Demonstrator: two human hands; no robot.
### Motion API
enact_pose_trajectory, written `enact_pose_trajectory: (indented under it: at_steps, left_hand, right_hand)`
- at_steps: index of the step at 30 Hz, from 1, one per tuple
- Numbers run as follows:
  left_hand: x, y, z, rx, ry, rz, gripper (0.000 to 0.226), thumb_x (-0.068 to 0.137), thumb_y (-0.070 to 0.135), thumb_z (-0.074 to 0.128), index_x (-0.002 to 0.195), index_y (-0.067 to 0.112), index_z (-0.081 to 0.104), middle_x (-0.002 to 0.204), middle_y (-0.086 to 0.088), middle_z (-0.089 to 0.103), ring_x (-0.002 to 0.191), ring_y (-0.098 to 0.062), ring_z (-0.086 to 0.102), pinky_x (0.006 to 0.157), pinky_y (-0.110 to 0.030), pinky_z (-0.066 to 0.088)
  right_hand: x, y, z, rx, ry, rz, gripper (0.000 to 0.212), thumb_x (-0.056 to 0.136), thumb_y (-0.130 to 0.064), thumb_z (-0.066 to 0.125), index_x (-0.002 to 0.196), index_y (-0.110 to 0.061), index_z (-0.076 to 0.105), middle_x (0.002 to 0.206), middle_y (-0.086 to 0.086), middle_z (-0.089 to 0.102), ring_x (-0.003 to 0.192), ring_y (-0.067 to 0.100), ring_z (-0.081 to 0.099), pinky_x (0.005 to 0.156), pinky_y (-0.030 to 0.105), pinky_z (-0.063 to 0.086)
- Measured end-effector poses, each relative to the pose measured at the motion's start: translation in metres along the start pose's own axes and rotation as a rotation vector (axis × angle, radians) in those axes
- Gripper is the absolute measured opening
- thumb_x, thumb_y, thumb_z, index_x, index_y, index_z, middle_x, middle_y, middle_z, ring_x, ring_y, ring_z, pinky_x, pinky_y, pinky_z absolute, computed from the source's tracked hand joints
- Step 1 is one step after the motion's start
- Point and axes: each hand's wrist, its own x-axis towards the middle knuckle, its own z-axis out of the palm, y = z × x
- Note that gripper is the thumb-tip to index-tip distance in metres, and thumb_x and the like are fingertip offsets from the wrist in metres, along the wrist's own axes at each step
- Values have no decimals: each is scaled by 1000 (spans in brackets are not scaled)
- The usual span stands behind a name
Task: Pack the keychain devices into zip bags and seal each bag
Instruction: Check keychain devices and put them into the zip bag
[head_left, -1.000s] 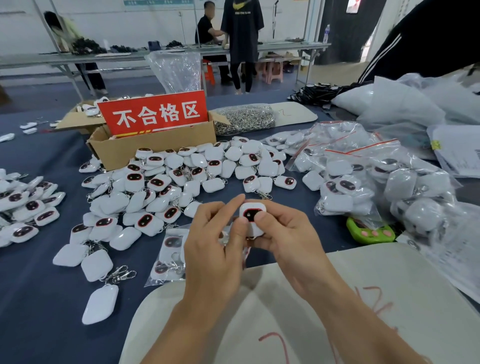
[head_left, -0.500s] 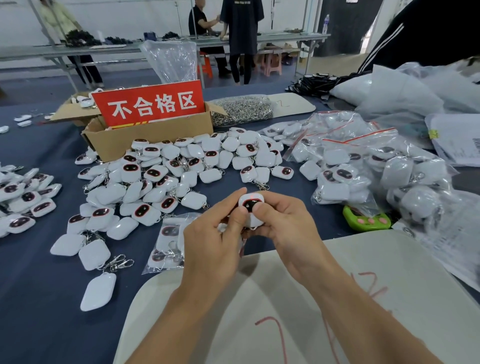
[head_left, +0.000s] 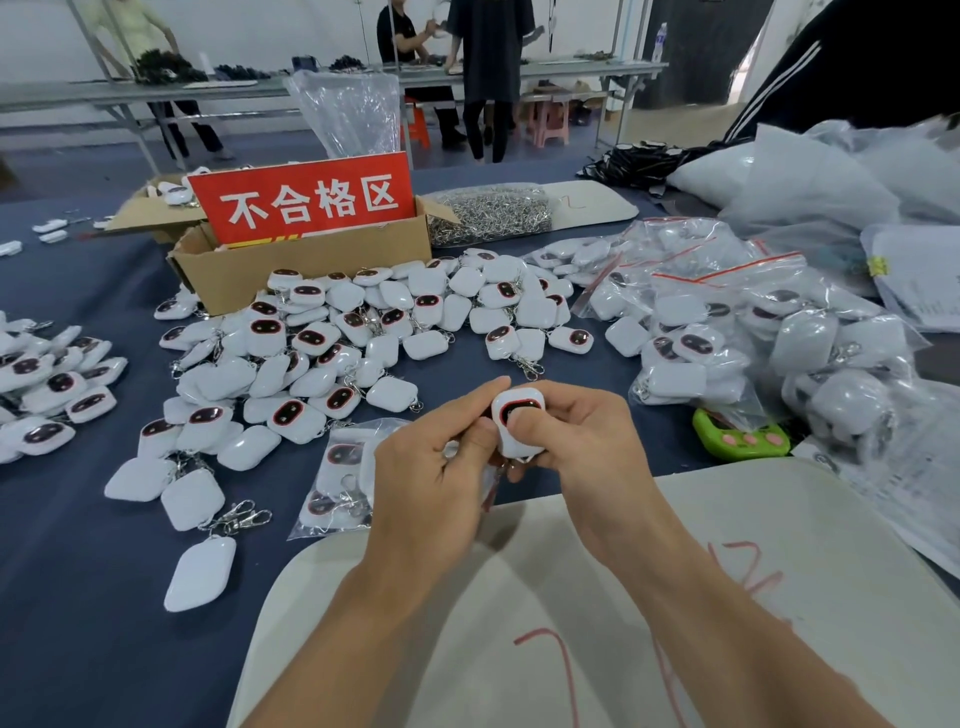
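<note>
Both my hands hold one white keychain device (head_left: 514, 415) with a dark, red-rimmed face, just above the table's near middle. My right hand (head_left: 582, 447) wraps it, thumb pressed on its front. My left hand (head_left: 436, 467) pinches its left edge with thumb and forefinger. Its clip hangs hidden below my fingers. A zip bag (head_left: 337, 478) with devices inside lies flat under my left hand. A big heap of loose devices (head_left: 332, 338) spreads behind it. Filled zip bags (head_left: 727, 322) pile up at the right.
A cardboard box (head_left: 306, 260) with a red sign stands at the back. A bag of metal clips (head_left: 488, 213) lies beside it. A green device (head_left: 737, 436) sits at the right, a white board (head_left: 571, 597) under my forearms. More devices (head_left: 47, 384) lie far left. People stand at the far tables.
My hands keep the same grip on the device; my right thumb has slid further over its face. The view has shifted slightly down.
</note>
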Motion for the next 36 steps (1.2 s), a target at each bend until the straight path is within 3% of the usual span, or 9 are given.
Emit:
enact_pose_trajectory:
  at_steps: [4, 8, 12, 16, 19, 24, 28, 34, 36]
  left_hand:
    - [0, -3, 1, 0, -13, -26, 34, 103, 15, 62, 120, 42, 72, 91, 16, 77, 79, -17, 72, 70, -23, 61]
    - [0, -5, 2, 76, -11, -11, 33, 104, 22, 59, 129, 42, 68, 85, 30, 71, 80, 2, 69, 69, -8, 52]
    - [-1, -5, 2, 70, 5, -15, 33, 102, 30, 57, 129, 46, 67, 88, 25, 74, 84, -5, 70, 68, -9, 52]
    - [-1, -5, 2, 74, -17, -10, 33, 105, 26, 57, 132, 41, 67, 99, 27, 74, 87, -1, 71, 71, -13, 56]
    - [-1, -5, 2, 63, -17, -2, 32, 105, 23, 58, 132, 36, 68, 109, 32, 72, 98, 7, 69, 73, -5, 51]
    - [-1, -7, 2, 69, 4, 1, 30, 102, 36, 56, 126, 49, 67, 88, 18, 76, 77, -5, 70, 66, -15, 55]
    - [-2, -10, 2, 59, 6, -13, 31, 102, 33, 58, 124, 51, 69, 91, 13, 76, 81, -7, 71, 68, -21, 59]
    - [0, -10, 3, 123, 2, 39, 29, 100, 36, 59, 124, 49, 69, 89, 34, 71, 82, 11, 66, 71, -3, 48]
    - [-2, -8, 3, 140, -1, 57, 32, 99, 32, 58, 123, 51, 67, 93, 38, 70, 86, 12, 66, 73, -2, 47]
  right_hand:
    - [0, -1, -1, 11, -4, 5, 18, 83, -6, 63, 88, -9, 80, 79, 19, 73, 69, 26, 66, 61, 30, 54]
    - [-2, -3, -3, 19, -80, 22, 22, 88, 3, 60, 101, -5, 76, 92, 26, 75, 77, 29, 71, 72, 39, 61]
    - [-3, -6, -4, 33, -131, 27, 26, 85, -2, 63, 109, -1, 73, 98, 28, 75, 83, 33, 71, 83, 47, 62]
    - [-2, -6, -3, 45, -126, 21, 26, 82, 4, 62, 105, 1, 74, 94, 28, 75, 81, 34, 72, 74, 41, 60]
    - [-2, -6, -3, 45, -109, 28, 28, 79, -2, 63, 104, 0, 74, 93, 27, 76, 82, 34, 73, 73, 37, 60]
    - [0, -8, -7, 71, -137, 80, 26, 84, 0, 58, 102, -2, 77, 99, 29, 74, 91, 33, 74, 80, 38, 62]
    - [3, -9, -7, 88, -73, 141, 25, 89, 0, 56, 96, -3, 80, 98, 28, 75, 88, 30, 73, 76, 37, 63]
    - [3, -6, -7, 29, -47, 107, 22, 87, -6, 57, 92, 0, 77, 93, 32, 70, 82, 31, 68, 75, 45, 63]
    - [1, -6, -6, 14, -51, 85, 21, 82, -12, 61, 91, -1, 77, 91, 30, 71, 79, 28, 69, 70, 38, 61]
